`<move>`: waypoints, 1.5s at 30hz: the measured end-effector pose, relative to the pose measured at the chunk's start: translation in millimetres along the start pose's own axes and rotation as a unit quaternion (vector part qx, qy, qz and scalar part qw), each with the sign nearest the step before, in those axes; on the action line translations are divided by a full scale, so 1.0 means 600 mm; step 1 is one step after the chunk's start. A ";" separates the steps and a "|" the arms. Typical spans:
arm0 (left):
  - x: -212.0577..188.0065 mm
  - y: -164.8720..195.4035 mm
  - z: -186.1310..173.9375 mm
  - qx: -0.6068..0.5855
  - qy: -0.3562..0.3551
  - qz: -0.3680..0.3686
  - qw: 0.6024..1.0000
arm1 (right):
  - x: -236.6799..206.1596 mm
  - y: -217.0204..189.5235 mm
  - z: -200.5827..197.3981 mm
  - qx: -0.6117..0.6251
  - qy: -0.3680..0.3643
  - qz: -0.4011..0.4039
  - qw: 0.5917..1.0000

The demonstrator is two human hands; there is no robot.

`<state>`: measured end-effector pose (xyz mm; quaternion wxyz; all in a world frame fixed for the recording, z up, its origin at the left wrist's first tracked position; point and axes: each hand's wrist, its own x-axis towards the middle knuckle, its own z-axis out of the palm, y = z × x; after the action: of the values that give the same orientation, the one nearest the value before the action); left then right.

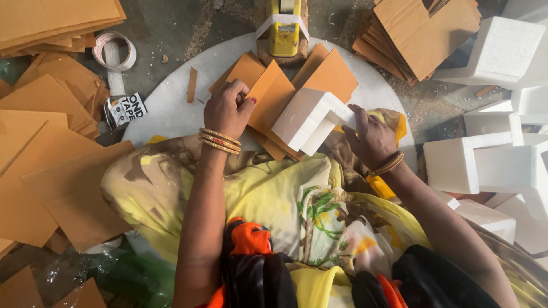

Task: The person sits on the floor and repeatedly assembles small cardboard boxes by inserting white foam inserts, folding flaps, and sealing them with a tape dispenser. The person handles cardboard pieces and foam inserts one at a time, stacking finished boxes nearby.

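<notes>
A white L-shaped foam corner block [307,118] lies on brown cardboard pieces [273,97] on a round white board [171,111] in front of my lap. My left hand [228,108] grips the edge of one cardboard piece to the left of the block, fingers curled over it. My right hand [371,137] holds the right end of the foam block. Both wrists wear gold bangles. A yellow tape dispenser [284,25] stands at the board's far edge.
Stacks of cardboard sheets [51,171] lie at the left and top left, another stack [419,34] at the top right. White foam blocks [491,162] are piled at the right. A tape roll [114,50] sits on the floor at upper left.
</notes>
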<state>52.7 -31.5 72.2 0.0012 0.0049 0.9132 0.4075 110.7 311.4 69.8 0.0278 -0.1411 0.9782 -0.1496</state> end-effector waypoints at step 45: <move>-0.026 -0.010 0.107 0.041 -0.036 0.037 0.998 | 0.121 -0.031 0.041 0.302 -0.023 -0.022 0.953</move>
<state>68.4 11.7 24.8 0.0187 0.0532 0.9277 0.3689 48.5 266.8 51.0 0.0886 -0.1512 0.8829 -0.4357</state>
